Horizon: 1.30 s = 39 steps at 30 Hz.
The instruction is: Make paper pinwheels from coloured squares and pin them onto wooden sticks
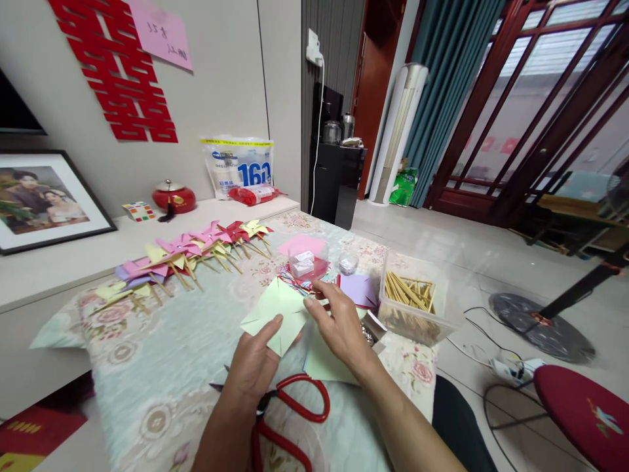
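Observation:
My left hand (254, 364) pinches the near edge of a pale green paper square (275, 313) and holds it a little above the table, thumb on top. Beside it, my right hand (339, 324) rests fingers-down on the paper's right corner, fingertips curled and touching it. Under my left wrist lie red-handled scissors (295, 410) on the floral tablecloth (162, 367). Another pale green sheet (324, 362) lies beneath my right hand.
A row of finished paper pinwheels (191, 252) on sticks lines the table's far left. A clear tub of wooden sticks (411, 298) stands at the right edge, with purple paper (358, 288), small plastic boxes (305, 262) and a pink sheet behind. A red stool (584, 413) and fan base (533, 324) stand on the floor.

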Each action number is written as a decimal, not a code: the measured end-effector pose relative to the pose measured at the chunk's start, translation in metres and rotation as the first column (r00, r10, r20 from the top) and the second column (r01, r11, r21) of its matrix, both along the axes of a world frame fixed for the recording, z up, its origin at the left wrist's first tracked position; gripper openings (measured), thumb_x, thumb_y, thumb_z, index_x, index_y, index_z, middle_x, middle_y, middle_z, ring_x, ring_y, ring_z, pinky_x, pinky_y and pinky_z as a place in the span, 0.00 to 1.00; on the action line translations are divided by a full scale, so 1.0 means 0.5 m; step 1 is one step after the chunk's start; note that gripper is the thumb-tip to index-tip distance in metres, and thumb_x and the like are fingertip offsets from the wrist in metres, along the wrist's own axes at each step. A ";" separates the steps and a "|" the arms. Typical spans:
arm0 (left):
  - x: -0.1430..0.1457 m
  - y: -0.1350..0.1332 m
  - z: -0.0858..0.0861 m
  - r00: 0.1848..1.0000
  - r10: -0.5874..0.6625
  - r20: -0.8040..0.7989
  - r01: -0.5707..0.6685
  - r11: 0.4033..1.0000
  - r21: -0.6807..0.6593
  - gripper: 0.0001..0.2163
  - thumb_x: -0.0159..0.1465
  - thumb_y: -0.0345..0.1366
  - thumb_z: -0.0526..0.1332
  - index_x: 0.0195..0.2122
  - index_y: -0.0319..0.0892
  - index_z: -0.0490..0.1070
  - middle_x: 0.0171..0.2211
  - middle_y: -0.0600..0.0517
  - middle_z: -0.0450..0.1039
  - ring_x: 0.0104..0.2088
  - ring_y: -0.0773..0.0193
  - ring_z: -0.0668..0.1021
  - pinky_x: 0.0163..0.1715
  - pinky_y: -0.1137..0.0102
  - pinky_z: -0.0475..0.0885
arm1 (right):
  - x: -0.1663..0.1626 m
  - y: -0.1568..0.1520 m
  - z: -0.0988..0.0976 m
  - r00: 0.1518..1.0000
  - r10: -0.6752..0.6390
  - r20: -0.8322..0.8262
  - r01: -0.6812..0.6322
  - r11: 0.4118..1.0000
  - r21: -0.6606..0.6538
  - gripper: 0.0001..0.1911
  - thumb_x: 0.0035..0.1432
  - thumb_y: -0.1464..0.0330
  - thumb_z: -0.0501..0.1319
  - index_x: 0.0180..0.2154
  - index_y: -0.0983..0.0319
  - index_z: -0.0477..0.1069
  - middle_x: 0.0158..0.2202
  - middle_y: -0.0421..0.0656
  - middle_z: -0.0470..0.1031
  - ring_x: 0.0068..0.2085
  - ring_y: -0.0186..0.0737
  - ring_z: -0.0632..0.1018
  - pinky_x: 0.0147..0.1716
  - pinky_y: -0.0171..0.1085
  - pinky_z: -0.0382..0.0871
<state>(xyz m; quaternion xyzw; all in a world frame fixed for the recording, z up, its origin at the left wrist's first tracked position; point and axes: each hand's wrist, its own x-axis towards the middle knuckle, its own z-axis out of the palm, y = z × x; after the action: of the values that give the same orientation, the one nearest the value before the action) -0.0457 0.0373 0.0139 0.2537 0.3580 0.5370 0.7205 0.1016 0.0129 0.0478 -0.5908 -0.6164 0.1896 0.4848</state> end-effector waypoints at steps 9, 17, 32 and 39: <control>0.001 -0.007 -0.004 0.999 -0.043 0.027 0.042 0.999 0.028 0.28 0.54 0.28 0.70 0.57 0.38 0.71 0.45 0.43 0.82 0.44 0.49 0.83 0.41 0.64 0.81 | -0.019 -0.004 -0.061 0.961 0.084 -0.262 -0.088 0.996 -0.002 0.25 0.60 0.60 0.62 0.57 0.63 0.71 0.53 0.49 0.77 0.46 0.47 0.79 0.42 0.41 0.73; 0.006 -0.018 -0.004 0.996 -0.083 -0.030 0.082 0.997 -0.011 0.27 0.53 0.28 0.70 0.56 0.38 0.71 0.43 0.43 0.82 0.45 0.48 0.83 0.43 0.62 0.80 | -0.011 -0.005 -0.085 0.869 0.088 -0.488 -0.124 0.991 -0.042 0.25 0.53 0.61 0.67 0.52 0.61 0.74 0.48 0.46 0.80 0.43 0.46 0.79 0.41 0.41 0.74; 0.006 -0.025 -0.009 0.974 -0.196 -0.111 0.200 0.980 0.024 0.21 0.53 0.38 0.73 0.46 0.36 0.77 0.39 0.42 0.83 0.41 0.48 0.83 0.40 0.63 0.78 | 0.005 0.004 -0.085 0.688 0.080 -0.722 -0.223 0.969 -0.105 0.16 0.46 0.64 0.71 0.38 0.61 0.77 0.31 0.41 0.82 0.30 0.40 0.79 0.32 0.38 0.71; 0.002 -0.012 -0.049 0.966 -0.099 -0.240 0.113 0.992 0.048 0.22 0.50 0.36 0.75 0.45 0.35 0.77 0.37 0.43 0.83 0.36 0.52 0.83 0.39 0.64 0.78 | 0.000 0.007 -0.098 0.697 0.071 -0.714 -0.220 0.968 -0.119 0.15 0.46 0.65 0.71 0.38 0.62 0.78 0.30 0.41 0.81 0.29 0.39 0.78 0.31 0.36 0.70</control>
<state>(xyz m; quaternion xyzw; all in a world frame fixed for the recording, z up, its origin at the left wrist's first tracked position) -0.0445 0.0312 -0.0108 0.3568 0.4109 0.4741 0.6921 0.1017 0.0162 -0.0012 -0.4672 -0.4080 0.4980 0.6060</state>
